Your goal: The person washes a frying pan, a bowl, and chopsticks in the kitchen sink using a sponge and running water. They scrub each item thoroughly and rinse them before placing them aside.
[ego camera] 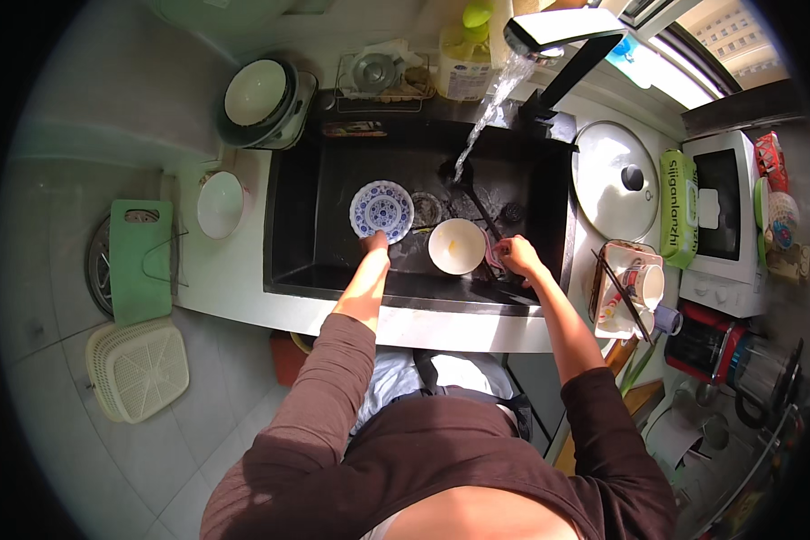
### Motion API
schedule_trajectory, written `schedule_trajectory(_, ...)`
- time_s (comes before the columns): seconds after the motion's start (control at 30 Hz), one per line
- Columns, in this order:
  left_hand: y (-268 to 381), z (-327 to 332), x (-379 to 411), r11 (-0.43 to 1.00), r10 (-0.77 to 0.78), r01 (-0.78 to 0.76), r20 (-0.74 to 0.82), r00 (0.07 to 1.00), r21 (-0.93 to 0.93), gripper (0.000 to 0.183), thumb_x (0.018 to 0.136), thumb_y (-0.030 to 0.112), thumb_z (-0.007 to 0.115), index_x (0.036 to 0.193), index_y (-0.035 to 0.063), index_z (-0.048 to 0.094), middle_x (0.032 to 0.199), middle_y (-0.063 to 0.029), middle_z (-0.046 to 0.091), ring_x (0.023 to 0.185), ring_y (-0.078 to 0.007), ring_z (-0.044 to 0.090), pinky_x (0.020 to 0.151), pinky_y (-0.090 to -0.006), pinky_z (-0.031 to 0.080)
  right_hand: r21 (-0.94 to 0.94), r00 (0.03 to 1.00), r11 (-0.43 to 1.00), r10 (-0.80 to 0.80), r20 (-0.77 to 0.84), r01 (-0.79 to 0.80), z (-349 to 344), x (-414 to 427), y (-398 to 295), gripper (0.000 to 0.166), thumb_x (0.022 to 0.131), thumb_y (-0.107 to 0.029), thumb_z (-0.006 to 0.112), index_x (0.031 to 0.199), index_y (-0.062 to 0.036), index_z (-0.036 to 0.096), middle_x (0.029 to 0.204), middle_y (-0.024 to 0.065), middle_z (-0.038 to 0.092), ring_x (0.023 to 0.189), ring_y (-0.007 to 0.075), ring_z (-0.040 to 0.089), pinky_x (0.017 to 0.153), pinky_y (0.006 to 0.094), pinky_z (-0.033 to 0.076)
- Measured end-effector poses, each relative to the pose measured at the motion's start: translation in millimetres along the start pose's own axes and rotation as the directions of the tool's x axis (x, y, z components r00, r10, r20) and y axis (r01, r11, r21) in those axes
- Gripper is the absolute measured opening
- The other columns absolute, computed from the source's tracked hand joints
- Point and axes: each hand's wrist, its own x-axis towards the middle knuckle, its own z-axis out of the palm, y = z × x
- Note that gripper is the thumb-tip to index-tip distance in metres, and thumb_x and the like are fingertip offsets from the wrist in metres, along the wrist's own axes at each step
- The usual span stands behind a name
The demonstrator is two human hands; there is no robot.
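Near the sink's left middle, my left hand (pixel 376 244) grips the near rim of a blue-and-white patterned dish (pixel 382 210) with a scalloped edge. My right hand (pixel 518 256) is closed at the handle end of a black ladle (pixel 484 210); its head lies under the running water. Pink material (pixel 493 255), perhaps a cloth, shows beside the right fingers, partly hidden. Between my hands a cream bowl (pixel 456 247) with a yellow smear inside stands in the black sink (pixel 337 162). A small clear dish (pixel 426 209) rests behind it, on the sink floor.
Water pours from the black faucet (pixel 574 37). Stacked bowls (pixel 255 92) and a white bowl (pixel 220 204) stand left; a soap bottle (pixel 464 64) is behind. On the right are a glass lid (pixel 611 189), a tray with cups and chopsticks (pixel 607 327), and a white microwave (pixel 722 202).
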Motion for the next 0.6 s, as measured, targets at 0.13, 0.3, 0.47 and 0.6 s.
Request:
schedule_trajectory(0.13, -6.0, 32.2, -31.0, 0.988, 0.141, -0.155, 0.291, 0.946, 0.026, 0.037, 0.080, 0.024, 0.059, 0.109, 0.0020, 0.053, 0.106, -0.0162, 0.061, 0.101, -0.0304, 0.057, 0.084, -0.0401, 0.045, 0.383, 0.998, 0.923, 0.016, 0.068, -0.041, -23.3, -7.8, -54.1, 0.020, 0.079, -0.009, 0.056, 0.095, -0.0065, 0.067, 0.081, 0.0085, 0.066, 0.074, 0.0154, 0.061, 0.070, 0.0255, 0.047)
schedule_trajectory(0.3, 38.4, 57.7, -129.2, 0.935, -0.053, 0.328, 0.857, 0.512, -0.138, 0.047, 0.094, 0.043, 0.035, 0.118, 0.0044, 0.047, 0.098, -0.0070, 0.061, 0.083, -0.0212, 0.060, 0.068, -0.0360, 0.049, 0.725, 0.993, 0.688, -0.109, 0.050, 0.039, -18.1, -13.1, -105.1, 0.025, 0.090, -0.013, 0.050, 0.109, 0.0002, 0.058, 0.091, 0.0029, 0.061, 0.081, 0.0093, 0.055, 0.070, 0.0214, 0.045)
schedule_trajectory(0.47, 71.5, 55.9, -125.5, 0.860, -0.032, 0.454, 0.862, 0.505, -0.234, 0.024, 0.091, 0.018, 0.041, 0.088, -0.0026, 0.053, 0.080, -0.0126, 0.062, 0.062, -0.0224, 0.060, 0.056, -0.0357, 0.053, 0.904, 0.994, 0.427, 0.104, -0.043, -0.005, -28.4, -19.1, -114.1, 0.024, 0.091, -0.020, 0.051, 0.108, -0.0045, 0.058, 0.077, -0.0003, 0.058, 0.065, 0.0066, 0.053, 0.058, 0.0214, 0.046)
schedule_trajectory(0.6, 93.9, 54.7, -124.5, 0.701, -0.096, 0.639, 0.846, 0.525, -0.317, 0.016, 0.084, 0.003, 0.049, 0.094, -0.0084, 0.049, 0.086, -0.0148, 0.061, 0.071, -0.0220, 0.061, 0.066, -0.0270, 0.055, 0.813, 0.905, 0.576, 0.385, -0.183, -0.081, -8.5, 5.5, -51.2, 0.021, 0.087, -0.016, 0.054, 0.101, -0.0011, 0.061, 0.083, 0.0061, 0.065, 0.071, 0.0129, 0.062, 0.064, 0.0239, 0.048)
